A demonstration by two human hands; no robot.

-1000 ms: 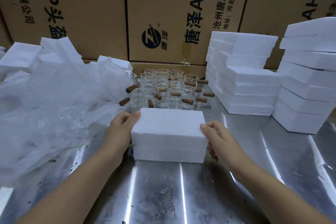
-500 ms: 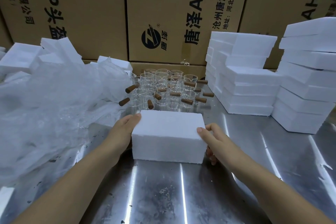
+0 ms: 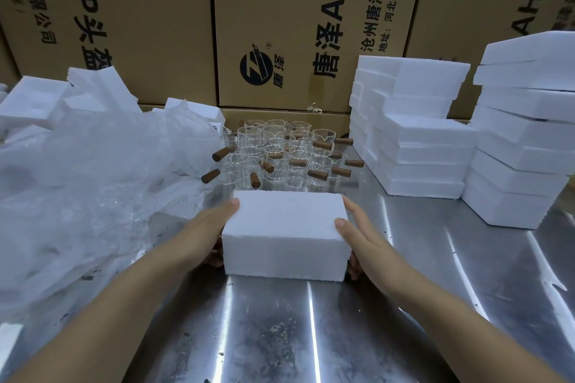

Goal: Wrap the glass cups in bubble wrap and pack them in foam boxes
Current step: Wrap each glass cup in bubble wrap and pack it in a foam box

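Note:
A closed white foam box (image 3: 284,235) sits on the steel table (image 3: 404,305) right in front of me. My left hand (image 3: 207,228) presses against its left end, thumb tip at the top edge. My right hand (image 3: 357,233) lies along its right end with fingers mostly straight, thumb tip on the top edge. Behind the box stand several clear glass cups (image 3: 273,152) with brown wooden handles. A heap of clear bubble wrap (image 3: 87,180) fills the left of the table.
Two stacks of white foam boxes (image 3: 417,134) (image 3: 522,140) stand at the right. More foam pieces (image 3: 37,99) lie behind the bubble wrap. Large printed cardboard cartons (image 3: 298,25) wall off the back.
The gap between the lid and the base of the foam box has closed and the box has settled lower on the table. Both hands stay at its ends.

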